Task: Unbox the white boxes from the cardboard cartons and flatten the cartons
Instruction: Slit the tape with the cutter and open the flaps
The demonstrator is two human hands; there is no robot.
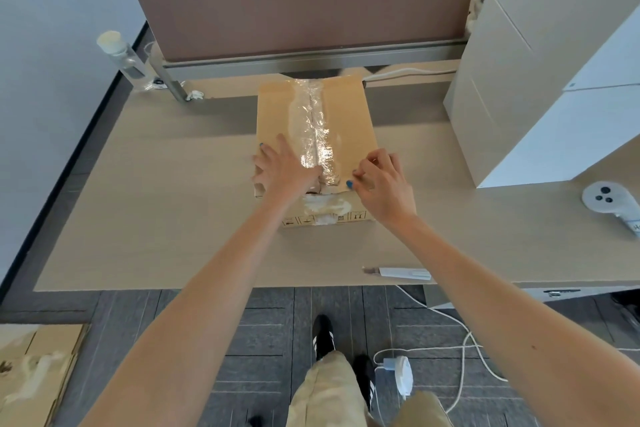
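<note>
A closed cardboard carton [349, 114] stands on the desk [166, 204], its top seam covered by a strip of shiny clear tape [313, 128]. My left hand [284, 170] lies flat on the carton's near left top, fingers spread, thumb tucked at the seam by the front edge. My right hand [382, 180] sits at the near right top edge, thumb and fingers pinched on the right flap's edge. A stack of white boxes [554, 114] stands at the desk's right.
A white utility knife [401, 273] lies near the desk's front edge. A white controller [609, 203] rests at the far right. A brown divider panel [311, 7] closes the back. Flattened cardboard [31, 371] lies on the floor at left; cables [460, 333] trail below.
</note>
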